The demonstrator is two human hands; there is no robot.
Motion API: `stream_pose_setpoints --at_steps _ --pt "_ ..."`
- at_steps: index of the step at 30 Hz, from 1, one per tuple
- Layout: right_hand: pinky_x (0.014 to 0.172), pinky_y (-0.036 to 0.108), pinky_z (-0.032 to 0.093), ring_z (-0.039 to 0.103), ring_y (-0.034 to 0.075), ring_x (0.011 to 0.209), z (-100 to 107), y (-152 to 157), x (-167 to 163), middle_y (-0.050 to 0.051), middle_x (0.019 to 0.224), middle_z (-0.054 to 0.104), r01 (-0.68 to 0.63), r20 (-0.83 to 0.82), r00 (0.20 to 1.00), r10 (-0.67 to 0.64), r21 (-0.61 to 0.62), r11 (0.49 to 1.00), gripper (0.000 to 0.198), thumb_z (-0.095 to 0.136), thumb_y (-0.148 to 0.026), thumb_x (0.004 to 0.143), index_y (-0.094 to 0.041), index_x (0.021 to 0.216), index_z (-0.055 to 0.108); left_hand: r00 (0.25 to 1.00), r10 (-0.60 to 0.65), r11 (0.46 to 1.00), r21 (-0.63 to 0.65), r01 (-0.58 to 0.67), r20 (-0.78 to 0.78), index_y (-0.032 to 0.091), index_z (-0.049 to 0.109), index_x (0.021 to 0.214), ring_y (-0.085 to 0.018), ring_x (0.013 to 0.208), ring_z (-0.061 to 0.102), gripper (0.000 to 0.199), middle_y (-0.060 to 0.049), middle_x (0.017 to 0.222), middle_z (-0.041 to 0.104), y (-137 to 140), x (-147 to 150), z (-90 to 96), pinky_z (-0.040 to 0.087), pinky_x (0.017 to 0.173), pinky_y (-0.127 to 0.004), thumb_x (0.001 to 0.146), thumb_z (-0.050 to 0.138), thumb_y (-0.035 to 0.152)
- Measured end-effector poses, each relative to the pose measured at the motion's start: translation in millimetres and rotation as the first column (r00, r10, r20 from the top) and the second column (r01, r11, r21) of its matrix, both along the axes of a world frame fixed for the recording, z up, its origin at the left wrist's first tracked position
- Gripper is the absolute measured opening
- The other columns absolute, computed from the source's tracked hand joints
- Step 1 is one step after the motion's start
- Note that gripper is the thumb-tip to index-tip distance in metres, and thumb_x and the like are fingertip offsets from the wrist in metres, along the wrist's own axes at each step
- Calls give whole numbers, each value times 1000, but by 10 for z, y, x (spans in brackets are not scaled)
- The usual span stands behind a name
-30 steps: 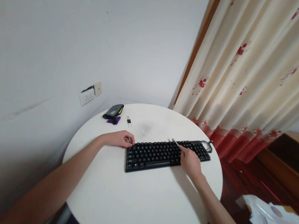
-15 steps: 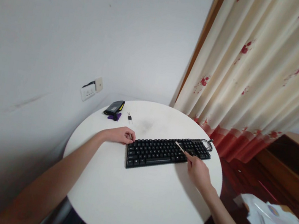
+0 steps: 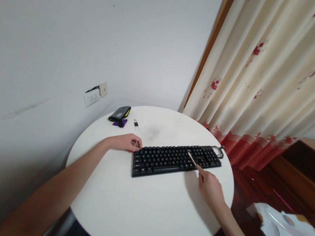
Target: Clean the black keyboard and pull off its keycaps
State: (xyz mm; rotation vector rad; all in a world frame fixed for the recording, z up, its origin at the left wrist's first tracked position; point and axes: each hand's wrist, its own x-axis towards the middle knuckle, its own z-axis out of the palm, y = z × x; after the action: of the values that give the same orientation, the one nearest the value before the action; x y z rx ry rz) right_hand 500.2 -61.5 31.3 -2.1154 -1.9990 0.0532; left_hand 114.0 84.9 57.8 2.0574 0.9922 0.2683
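The round white table [image 3: 140, 212] carries all working items. Nearest the viewer, the right hand [image 3: 212, 188] rests at the front right corner of the keyboard [image 3: 177, 160]. Its fingers are closed around a thin pale stick [image 3: 192, 159]. The stick extends up and to the left from the fingers, and its far end lies over the right-hand key block.

The black keyboard lies across the middle of the table, its long axis running left to right and slightly tilted, with the right end farther away. A dark cable [image 3: 218, 150] loops at its far right corner.

The left hand [image 3: 124, 142] rests on the table, touching the left end of the keyboard. Its fingers are curled inward; whether they hold anything cannot be determined.

Farther back, near the table edge, lie a dark pouch [image 3: 119, 113] with a purple item just beside it and a small black clip [image 3: 136, 123]. A wall socket [image 3: 95, 94] sits on the wall behind. A floral curtain [image 3: 267, 80] hangs at the right.
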Motion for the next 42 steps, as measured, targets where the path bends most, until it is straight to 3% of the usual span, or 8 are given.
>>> stream_pose_setpoints --at_steps 6,16,27,33,37,42 --pt "70 28 41 67 22 85 -47 -88 -180 12 95 71 -15 -27 1000 15 1 1000 46 36 -19 96 -18 139 50 1000 3 1000 5 -3 -4 16 68 92 -15 67 55 28 -2 74 64 -3 7 0 41 60 -23 73 62 36" --pt "66 27 41 67 21 81 -33 -282 -317 11 90 69 -35 5 999 35 -49 998 49 37 -17 95 -18 144 43 1000 9 1000 -9 -9 -14 16 66 91 -15 69 55 27 -2 75 63 -13 15 17 41 61 -23 74 62 36" --pt "62 28 41 66 21 75 -186 -495 -195 7 88 67 -41 18 999 41 -28 999 49 36 -20 96 -22 145 41 1000 22 1000 -16 -22 -16 16 67 91 -16 70 56 30 -2 76 64 -37 24 53 42 61 -23 72 64 40" --pt "64 27 41 65 20 74 -83 -607 -81 6 87 67 -35 -29 999 36 31 999 44 37 -23 96 -23 137 51 1000 3 1000 5 -3 -18 16 67 91 -16 70 56 29 -3 76 64 -4 7 23 42 63 -24 74 63 39" --pt "69 27 42 65 19 80 67 -423 -85 6 90 68 7 -66 998 1 129 992 45 36 -22 96 -23 138 51 999 26 1000 12 -25 -30 16 68 90 -17 72 56 30 -3 78 64 10 6 5 42 64 -24 73 64 41" --pt "77 26 43 65 20 93 219 119 -160 9 106 68 84 -64 995 -75 157 984 42 32 -22 99 -23 135 53 1000 6 1000 21 -6 -24 16 67 92 -17 74 57 31 -4 80 65 14 -5 -6 43 64 -24 75 62 40"
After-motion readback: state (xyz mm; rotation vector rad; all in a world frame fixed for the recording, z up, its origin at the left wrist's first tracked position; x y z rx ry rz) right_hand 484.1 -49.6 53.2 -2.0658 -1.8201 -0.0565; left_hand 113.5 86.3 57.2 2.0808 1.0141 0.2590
